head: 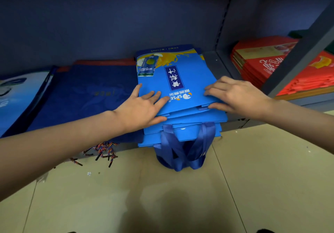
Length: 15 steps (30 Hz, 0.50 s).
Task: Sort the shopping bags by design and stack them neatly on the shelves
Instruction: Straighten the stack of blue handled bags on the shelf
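Note:
A stack of light blue shopping bags (176,81) with white lettering and a yellow splash lies flat on the bottom shelf (213,59). Their dark blue ribbon handles (182,151) hang over the shelf edge down to the floor. My left hand (142,106) lies flat on the stack's near left corner, fingers straight and spread on the top bag, thumb along the edge of the pile. My right hand (235,95) rests on the near right corner, fingers straight on top and thumb against the side of the bags.
Dark blue bags (90,95) lie flat to the left of the stack, with braided cord handles (104,151) dangling. A blue and white bag (16,95) lies at far left. Red bags (262,64) are stacked in the right bay behind a grey upright (296,59). Beige tiled floor (162,196) spreads below.

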Tool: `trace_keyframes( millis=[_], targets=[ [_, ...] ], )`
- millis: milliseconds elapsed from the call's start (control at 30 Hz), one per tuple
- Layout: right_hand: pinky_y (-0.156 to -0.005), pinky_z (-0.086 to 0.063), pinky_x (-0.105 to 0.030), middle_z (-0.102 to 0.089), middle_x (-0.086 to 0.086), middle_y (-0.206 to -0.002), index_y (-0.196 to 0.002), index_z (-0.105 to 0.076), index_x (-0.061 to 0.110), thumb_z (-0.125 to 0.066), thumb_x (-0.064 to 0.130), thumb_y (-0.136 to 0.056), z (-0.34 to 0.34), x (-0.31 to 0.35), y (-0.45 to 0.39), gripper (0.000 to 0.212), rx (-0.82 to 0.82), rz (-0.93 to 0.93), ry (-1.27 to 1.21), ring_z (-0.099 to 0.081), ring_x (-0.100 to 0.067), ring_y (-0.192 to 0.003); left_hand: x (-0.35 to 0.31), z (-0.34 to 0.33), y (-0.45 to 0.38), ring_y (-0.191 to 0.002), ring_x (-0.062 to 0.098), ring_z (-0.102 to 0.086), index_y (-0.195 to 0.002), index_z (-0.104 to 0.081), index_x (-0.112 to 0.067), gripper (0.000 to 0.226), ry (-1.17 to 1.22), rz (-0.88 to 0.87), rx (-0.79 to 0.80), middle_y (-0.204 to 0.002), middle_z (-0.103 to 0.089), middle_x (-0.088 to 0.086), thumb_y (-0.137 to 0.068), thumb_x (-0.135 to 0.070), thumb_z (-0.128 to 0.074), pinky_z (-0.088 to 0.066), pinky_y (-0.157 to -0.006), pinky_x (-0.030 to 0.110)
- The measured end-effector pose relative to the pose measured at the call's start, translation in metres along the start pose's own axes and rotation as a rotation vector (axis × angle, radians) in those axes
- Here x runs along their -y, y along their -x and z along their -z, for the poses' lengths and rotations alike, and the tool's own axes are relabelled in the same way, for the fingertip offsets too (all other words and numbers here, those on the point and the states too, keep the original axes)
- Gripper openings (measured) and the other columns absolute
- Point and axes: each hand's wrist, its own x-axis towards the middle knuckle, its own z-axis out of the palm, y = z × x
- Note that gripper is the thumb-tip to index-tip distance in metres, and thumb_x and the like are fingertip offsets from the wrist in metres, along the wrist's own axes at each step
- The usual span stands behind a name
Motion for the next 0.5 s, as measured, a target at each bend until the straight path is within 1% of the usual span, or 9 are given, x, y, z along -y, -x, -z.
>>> trace_keyframes(
  millis=[33,67,133,167,233,267,300,433,500],
  targets=[
    [-0.064,-0.054,-0.032,-0.068,-0.006,-0.101,-0.103,-0.065,0.009,-0.064,0.037,-0.080,-0.005,0.000,0.000,0.035,0.007,-0.006,-0.014,-0.063,-0.030,-0.088,-0.002,0.001,-0.001,-0.138,0.031,-0.032,-0.150,-0.017,-0.010,0.079,0.019,0.042,0.100,-0.152,-0.028,0.017,-0.089,-0.061,-0.022,-0.016,-0.111,0.059],
    [-0.064,-0.056,-0.034,-0.066,-0.007,-0.102,-0.103,-0.065,0.009,-0.069,0.037,-0.078,-0.010,0.001,0.000,0.037,0.038,-0.014,-0.022,-0.062,-0.031,-0.089,-0.004,0.001,-0.004,-0.144,0.031,-0.018,-0.151,-0.005,-0.014,0.084,0.023,0.067,0.192,-0.157,-0.013,0.013,-0.088,-0.065,-0.025,-0.007,-0.113,0.057],
    [-0.072,-0.056,-0.039,-0.062,-0.009,-0.112,-0.111,-0.062,0.010,-0.075,0.038,-0.074,-0.022,0.006,-0.004,0.048,0.130,-0.030,-0.032,-0.059,-0.033,-0.099,-0.008,0.002,-0.014,-0.145,0.031,-0.005,-0.151,0.002,-0.018,0.091,0.007,0.069,0.273,-0.159,0.000,0.009,-0.086,-0.069,-0.036,-0.001,-0.113,0.057],
    [-0.082,-0.053,-0.040,-0.056,-0.009,-0.124,-0.121,-0.057,0.012,-0.074,0.040,-0.076,-0.027,0.010,-0.007,0.056,0.163,-0.051,-0.045,-0.053,-0.032,-0.110,-0.009,0.000,-0.020,-0.145,0.032,-0.004,-0.151,0.002,-0.019,0.094,0.022,0.063,0.279,-0.159,0.001,0.009,-0.084,-0.070,-0.039,-0.001,-0.113,0.057],
    [-0.100,-0.036,-0.039,-0.031,-0.004,-0.146,-0.140,-0.037,0.019,-0.064,0.045,-0.084,-0.031,0.013,-0.013,0.068,0.280,-0.118,-0.084,-0.031,-0.025,-0.131,-0.008,0.001,-0.026,-0.145,0.033,-0.006,-0.151,0.002,-0.019,0.095,0.059,0.046,0.306,-0.159,0.001,0.010,-0.084,-0.070,-0.042,-0.003,-0.114,0.056],
    [-0.103,-0.030,-0.037,-0.021,-0.001,-0.150,-0.144,-0.029,0.022,-0.061,0.047,-0.085,-0.029,0.013,-0.017,0.072,0.341,-0.149,-0.104,-0.022,-0.021,-0.135,-0.006,0.000,-0.027,-0.145,0.032,-0.009,-0.151,0.001,-0.018,0.094,0.064,0.027,0.315,-0.158,-0.002,0.010,-0.084,-0.070,-0.041,-0.005,-0.114,0.055],
    [-0.104,-0.028,-0.036,-0.017,0.001,-0.151,-0.145,-0.024,0.025,-0.061,0.049,-0.084,-0.027,0.012,-0.020,0.075,0.373,-0.168,-0.134,-0.019,-0.020,-0.136,-0.004,0.000,-0.027,-0.144,0.031,-0.012,-0.151,-0.001,-0.018,0.092,0.052,0.004,0.301,-0.158,-0.005,0.010,-0.085,-0.069,-0.039,-0.008,-0.115,0.053],
    [-0.105,-0.031,-0.038,-0.020,0.002,-0.148,-0.146,-0.021,0.028,-0.067,0.053,-0.077,-0.020,0.010,-0.028,0.087,0.477,-0.183,-0.218,-0.023,-0.020,-0.133,0.004,0.003,-0.024,-0.138,0.027,-0.026,-0.151,-0.009,-0.017,0.082,-0.028,-0.095,0.242,-0.156,-0.020,0.009,-0.089,-0.067,-0.030,-0.017,-0.115,0.041],
    [-0.103,-0.036,-0.038,-0.024,0.004,-0.145,-0.145,-0.023,0.029,-0.070,0.050,-0.076,-0.018,0.011,-0.030,0.086,0.498,-0.182,-0.233,-0.029,-0.020,-0.129,0.006,0.000,-0.024,-0.132,0.027,-0.037,-0.148,-0.019,-0.013,0.078,-0.104,-0.150,0.185,-0.151,-0.031,0.010,-0.091,-0.066,-0.019,-0.023,-0.113,0.038]
  ],
)
